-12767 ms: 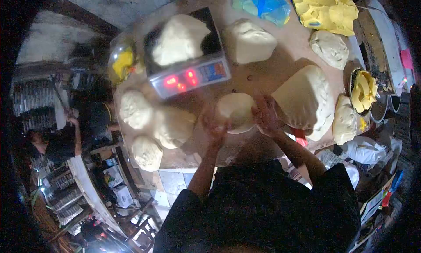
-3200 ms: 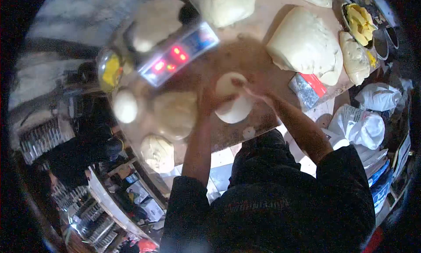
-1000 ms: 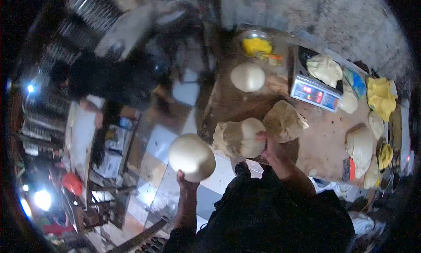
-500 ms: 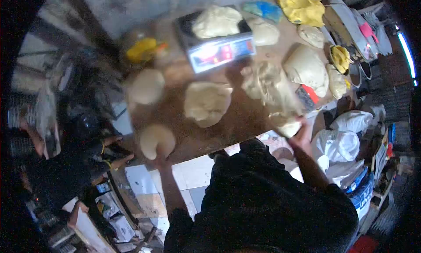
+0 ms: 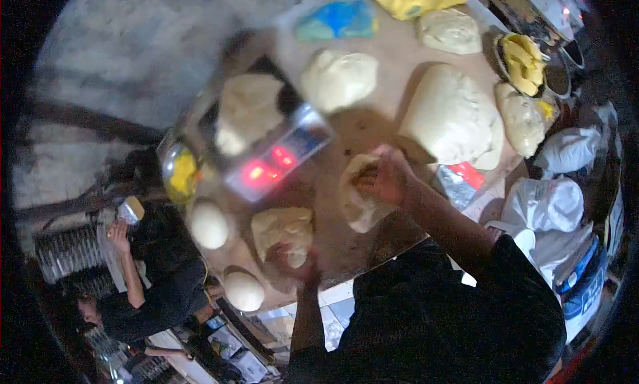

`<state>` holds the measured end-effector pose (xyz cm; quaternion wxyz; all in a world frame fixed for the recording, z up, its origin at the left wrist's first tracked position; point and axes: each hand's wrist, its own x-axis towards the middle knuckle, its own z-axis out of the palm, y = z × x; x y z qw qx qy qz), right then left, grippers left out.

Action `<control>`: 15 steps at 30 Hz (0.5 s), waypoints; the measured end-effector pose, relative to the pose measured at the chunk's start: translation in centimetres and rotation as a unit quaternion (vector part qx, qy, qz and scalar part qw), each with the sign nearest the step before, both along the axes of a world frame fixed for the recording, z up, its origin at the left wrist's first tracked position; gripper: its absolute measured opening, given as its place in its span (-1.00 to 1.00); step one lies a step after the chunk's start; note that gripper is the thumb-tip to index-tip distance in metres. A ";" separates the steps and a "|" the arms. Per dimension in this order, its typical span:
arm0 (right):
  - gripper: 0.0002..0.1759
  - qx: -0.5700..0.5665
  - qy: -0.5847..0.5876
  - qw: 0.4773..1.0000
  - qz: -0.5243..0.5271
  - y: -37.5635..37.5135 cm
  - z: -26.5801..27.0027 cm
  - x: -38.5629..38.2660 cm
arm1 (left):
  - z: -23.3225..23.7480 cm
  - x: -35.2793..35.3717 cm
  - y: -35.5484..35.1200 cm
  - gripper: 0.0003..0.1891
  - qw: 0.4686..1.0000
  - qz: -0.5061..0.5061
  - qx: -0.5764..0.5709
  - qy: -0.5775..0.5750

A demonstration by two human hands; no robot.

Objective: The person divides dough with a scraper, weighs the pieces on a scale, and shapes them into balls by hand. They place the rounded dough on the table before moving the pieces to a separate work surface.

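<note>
My right hand [image 5: 391, 177] presses down over a pale piece of dough [image 5: 359, 209] near the table's front edge, its fingers curled onto the dough. To its left, my left hand [image 5: 301, 267] grips the lower edge of another flattened dough piece [image 5: 279, 225]; motion blurs these fingers. Two smooth round dough balls, an upper one [image 5: 208, 225] and a lower one [image 5: 244, 291], rest left of that hand. Behind the hands is a digital scale [image 5: 307, 139] with glowing red digits, bearing a dough lump [image 5: 249, 107].
A large dough mass [image 5: 452, 121] lies to the right, with more dough [image 5: 339, 79] behind the scale. Yellow paste [image 5: 522, 63] fills a bowl at the far right. White sacks [image 5: 549, 204] stand beside the table. Another person [image 5: 156, 297] is at lower left.
My right hand has come in from the right table edge onto dough at the middle. My left hand has gone from a round ball to the flattened piece. The view has turned.
</note>
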<state>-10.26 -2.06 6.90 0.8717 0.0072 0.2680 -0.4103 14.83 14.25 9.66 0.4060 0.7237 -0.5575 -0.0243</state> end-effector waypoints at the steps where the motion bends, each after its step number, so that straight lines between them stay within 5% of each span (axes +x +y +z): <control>1: -0.51 -0.023 0.056 0.994 0.088 0.5 4.0 -1.6 | -1.2 0.6 -0.5 -0.33 0.957 -0.269 0.099 -0.038; 2: -0.51 -0.016 0.066 0.994 0.080 2.3 3.7 -3.7 | 1.3 -6.5 -4.9 -0.28 0.950 -0.310 0.028 -0.004; 4: -0.52 -0.204 0.171 0.957 0.118 5.4 2.3 -8.8 | -0.3 -12.6 -9.1 -0.11 0.908 -0.393 0.133 -0.062; 6: -0.51 -0.159 0.257 0.943 0.137 7.3 3.1 -13.0 | -0.9 -16.0 -13.0 -0.01 0.861 -0.399 0.176 -0.263; 7: -0.51 -0.159 0.254 0.945 0.130 8.8 2.0 -14.5 | -1.7 -16.5 -14.8 -0.02 0.847 -0.391 0.246 -0.264; 9: -0.37 -0.169 0.405 0.868 0.231 11.7 -1.4 -16.0 | -2.9 -17.6 -17.9 -0.03 0.828 -0.382 0.312 -0.268; 10: -0.37 -0.169 0.400 0.871 0.230 12.7 -3.5 -14.8 | -3.1 -18.0 -18.9 -0.06 0.820 -0.374 0.390 -0.190; 12: -0.15 -0.439 0.556 0.705 -0.004 13.7 -6.4 -11.2 | -3.3 -17.3 -17.3 -0.08 0.810 -0.348 0.459 -0.109; 13: -0.15 -0.453 0.550 0.702 0.001 12.6 -5.6 -8.9 | -3.4 -16.9 -16.0 -0.13 0.818 -0.371 0.421 -0.124; 15: 0.00 -0.342 0.426 0.828 -0.129 10.7 -3.4 -3.8 | -4.5 -14.4 -12.8 -0.21 0.795 -0.439 0.411 -0.073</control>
